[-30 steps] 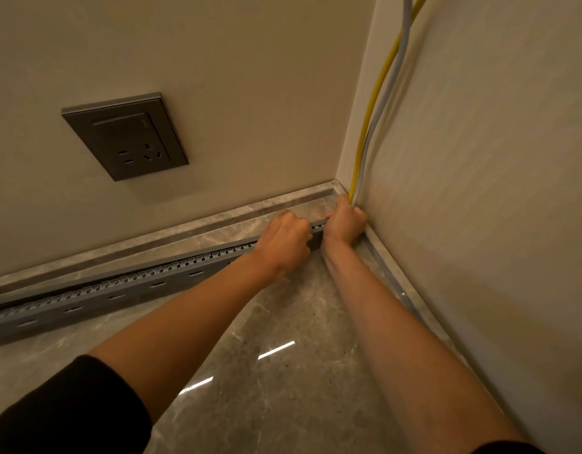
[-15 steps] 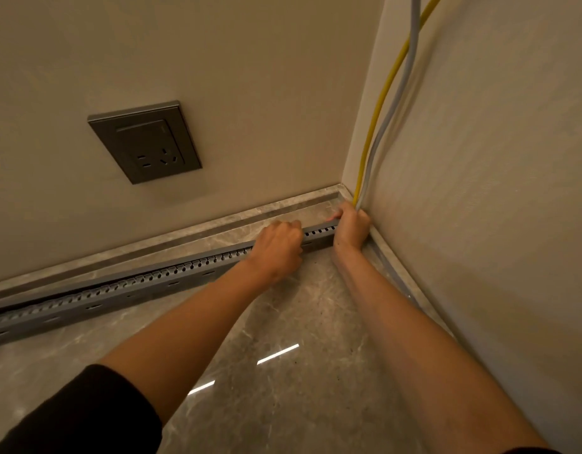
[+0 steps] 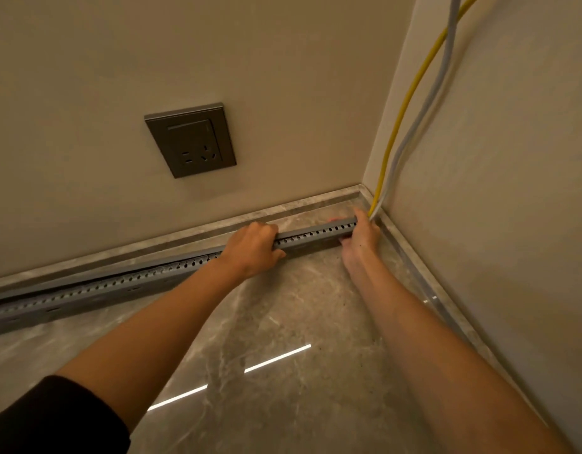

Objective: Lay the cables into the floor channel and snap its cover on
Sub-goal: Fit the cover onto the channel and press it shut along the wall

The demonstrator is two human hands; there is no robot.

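Observation:
A long grey slotted floor channel (image 3: 119,286) lies on the marble floor along the back wall's skirting, reaching into the room corner. My left hand (image 3: 253,249) grips the channel from above, fingers curled over its top edge, some way left of its end. My right hand (image 3: 361,237) holds the channel's right end in the corner. A yellow cable (image 3: 404,109) and a grey cable (image 3: 427,99) run down the right wall and vanish behind my right hand at the channel's end. No separate cover shows.
A dark wall socket (image 3: 191,140) sits on the back wall above the channel. Marble skirting (image 3: 410,257) runs along both walls and meets in the corner. Glossy marble floor (image 3: 283,371) spreads below my arms.
My left hand has slid left along the channel, away from my right hand, baring a stretch of slotted channel between them. The view has shifted so the socket sits further right.

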